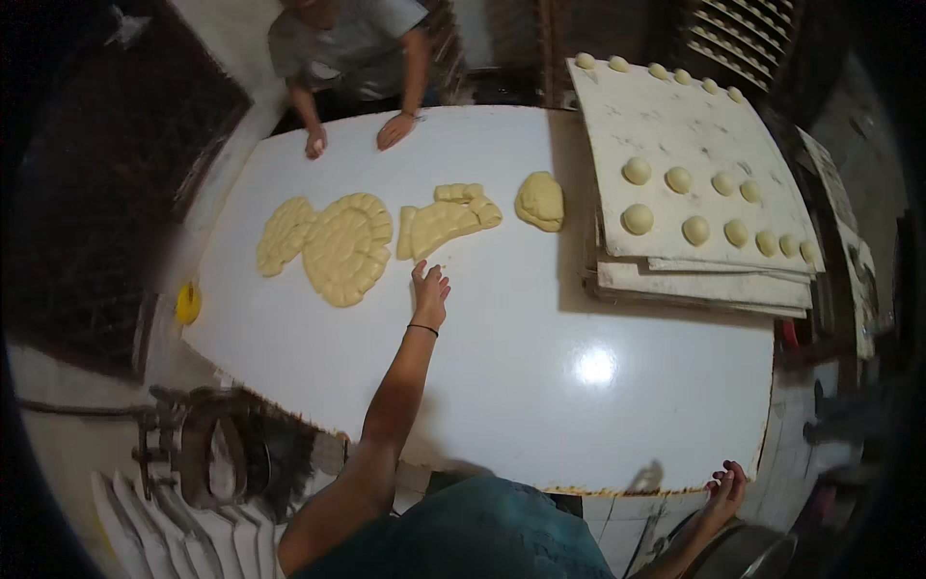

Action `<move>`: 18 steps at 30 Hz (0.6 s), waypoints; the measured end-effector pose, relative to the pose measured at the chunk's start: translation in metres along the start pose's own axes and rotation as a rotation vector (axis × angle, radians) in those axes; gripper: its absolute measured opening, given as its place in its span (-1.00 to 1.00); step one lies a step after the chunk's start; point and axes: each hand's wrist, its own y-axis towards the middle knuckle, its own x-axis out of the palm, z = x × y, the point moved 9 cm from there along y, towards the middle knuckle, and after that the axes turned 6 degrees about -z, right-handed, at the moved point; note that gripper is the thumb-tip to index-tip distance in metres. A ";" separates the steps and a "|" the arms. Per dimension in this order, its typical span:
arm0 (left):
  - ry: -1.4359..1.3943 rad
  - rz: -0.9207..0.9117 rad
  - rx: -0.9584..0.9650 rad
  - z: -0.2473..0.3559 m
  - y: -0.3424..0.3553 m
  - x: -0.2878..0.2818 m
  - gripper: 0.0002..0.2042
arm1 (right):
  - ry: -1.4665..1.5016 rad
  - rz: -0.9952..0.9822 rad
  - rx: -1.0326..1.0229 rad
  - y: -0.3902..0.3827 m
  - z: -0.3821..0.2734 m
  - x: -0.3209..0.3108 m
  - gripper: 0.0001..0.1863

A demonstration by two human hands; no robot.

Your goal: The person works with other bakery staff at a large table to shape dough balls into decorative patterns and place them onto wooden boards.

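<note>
My left hand (431, 294) reaches over the white table (492, 376), its fingers apart and loosely bent, just below a scored, partly cut dough piece (453, 222). Left of that lie a round scored dough slab (345, 251) and a smaller piece (285, 232). A smooth dough lump (540, 203) sits to the right. My right hand (725, 490) is at the table's front right edge, fingers loosely curled and apart, with nothing visible in them.
A co-worker's hands (395, 130) are at the far edge. Stacked boards (694, 135) on the right carry several dough balls (638, 219); a rack (741, 39) stands behind. A yellow object (188, 302) is at the left edge, machinery (207, 449) at lower left.
</note>
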 end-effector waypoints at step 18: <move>2.174 -0.710 0.798 0.040 0.049 0.175 -0.49 | 0.609 1.235 0.942 -0.646 0.341 0.006 -0.79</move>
